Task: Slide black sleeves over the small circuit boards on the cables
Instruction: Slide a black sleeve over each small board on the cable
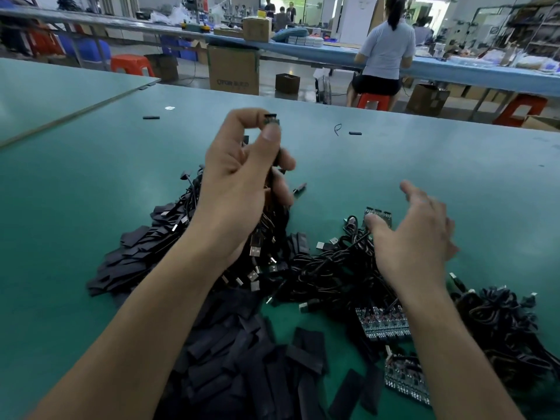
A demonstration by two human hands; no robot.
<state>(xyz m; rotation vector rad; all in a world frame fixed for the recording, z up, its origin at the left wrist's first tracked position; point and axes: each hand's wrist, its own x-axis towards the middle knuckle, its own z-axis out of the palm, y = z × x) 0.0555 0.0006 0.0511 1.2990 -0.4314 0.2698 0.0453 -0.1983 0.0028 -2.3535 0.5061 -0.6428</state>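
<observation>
I see one small circuit board (271, 120) raised above the table, pinched at its lower end between the thumb and forefinger of my left hand (239, 183). The other fingers of that hand curl round a bunch of cables (266, 237), which hangs down from the palm with its metal plugs dangling. My right hand (415, 234) holds nothing: its fingers are spread loosely over a tangled heap of cables (330, 268), slightly blurred, and I cannot tell whether it touches them. Black sleeves (242, 359) lie piled near me under the left forearm. Strips of joined boards (383, 325) sit beside the right wrist. It all rests on a green table (454, 165).
</observation>
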